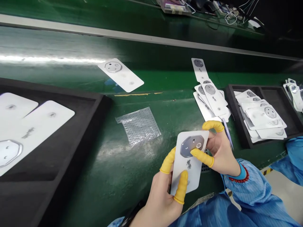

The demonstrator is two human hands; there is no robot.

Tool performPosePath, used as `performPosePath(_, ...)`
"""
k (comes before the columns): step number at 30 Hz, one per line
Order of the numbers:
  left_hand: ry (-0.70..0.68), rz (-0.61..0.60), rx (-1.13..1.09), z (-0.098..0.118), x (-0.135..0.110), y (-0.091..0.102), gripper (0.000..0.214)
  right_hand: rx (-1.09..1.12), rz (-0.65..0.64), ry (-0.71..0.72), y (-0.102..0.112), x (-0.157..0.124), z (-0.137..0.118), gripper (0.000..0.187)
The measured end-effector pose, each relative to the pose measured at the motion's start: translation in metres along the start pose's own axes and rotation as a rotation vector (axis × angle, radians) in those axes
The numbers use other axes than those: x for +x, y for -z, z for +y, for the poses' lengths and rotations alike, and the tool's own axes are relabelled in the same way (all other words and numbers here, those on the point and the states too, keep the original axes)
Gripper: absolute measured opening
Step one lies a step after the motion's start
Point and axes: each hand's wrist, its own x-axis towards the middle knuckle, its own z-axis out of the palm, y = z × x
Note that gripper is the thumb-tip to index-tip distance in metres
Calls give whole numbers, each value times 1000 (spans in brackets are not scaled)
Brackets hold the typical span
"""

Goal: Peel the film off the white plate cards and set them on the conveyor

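Note:
A white phone back cover (181,162) with a grey octagonal camera plate and dark lettering is held between my two hands, tilted toward me. Yellow finger cots are on the thumbs and index fingers. My left hand (161,192) grips the lower left edge, its thumb on the face near the bottom. Around the upper right edge closes my right hand (221,151), the thumb pressing on the camera plate. Partly hidden behind the cover and right hand is a dark perforated item (205,167). Beyond the right hand lies a pile of similar covers (211,99).
Left is a black tray (91,126) with white covers; another black tray (251,145) with stacked covers stands right. Bubble wrap (142,126) and a single cover (121,75) lie on the green bench. A blue sleeve (293,157) of another person shows at right.

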Motion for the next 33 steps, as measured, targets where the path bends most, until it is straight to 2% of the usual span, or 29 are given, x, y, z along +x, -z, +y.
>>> performPosePath(4, 7, -2, -54, -1, -4, -1, 71, 34, 1, -50, 0, 2, 2, 50)
performPosePath(12, 3, -17, 72, 1, -6, 5, 67, 10, -47, -45, 4, -2, -1, 45)
performPosePath(16, 65, -65, 32, 2, -5, 5, 64, -75, -36, -61, 4, -3, -4, 42)
performPosePath(18, 66, -51, 16, 3, -2, 3, 66, -89, -8, -56, 4, -2, -3, 41)
performPosePath(21, 52, -30, -17, 8, 1, -2, 66, -38, -32, -82, 4, 2, 3, 45)
performPosePath(25, 42, -74, -99, 13, 4, -8, 61, 34, -40, -104, 4, 4, 6, 47)
performPosePath(33, 145, 38, -72, 9, -3, -6, 72, 14, -85, -112, 6, 4, 3, 46)
